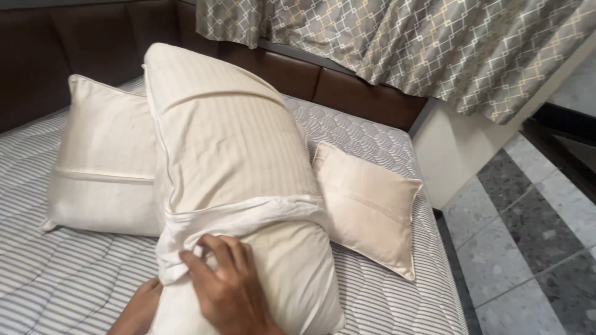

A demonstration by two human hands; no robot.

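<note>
I see my right hand (233, 291) lying on the big cream pillow (230, 155) at the near edge of the bed (56, 279). Its fingers (208, 257) pinch the bunched open hem of the pillowcase (248, 214), so that grip is closed on the fabric. My left hand (139, 307) sits beside and partly under the pillow's lower left side. Most of it is hidden, and I cannot tell whether its grip is closed on anything.

As for progress, I judge the covering to be mostly done. The striped case sheathes the upper, far part of the pillow, and its hem forms a wrinkled band across the pillow roughly two thirds of the way down. The near end below that band is bare. What is left, as I read it, is drawing the case over that last stretch and smoothing it.

Counting: I see three pillows in all. There is the long one in hand, standing tilted on the mattress. A square cushion (102, 164) leans behind it toward the left edge, and a smaller cushion (369, 208) lies near the right edge. There is one pillowcase being worked. Above the headboard (366, 96) hangs one patterned curtain (434, 43), and a tiled floor (528, 248) shows to the right.
</note>
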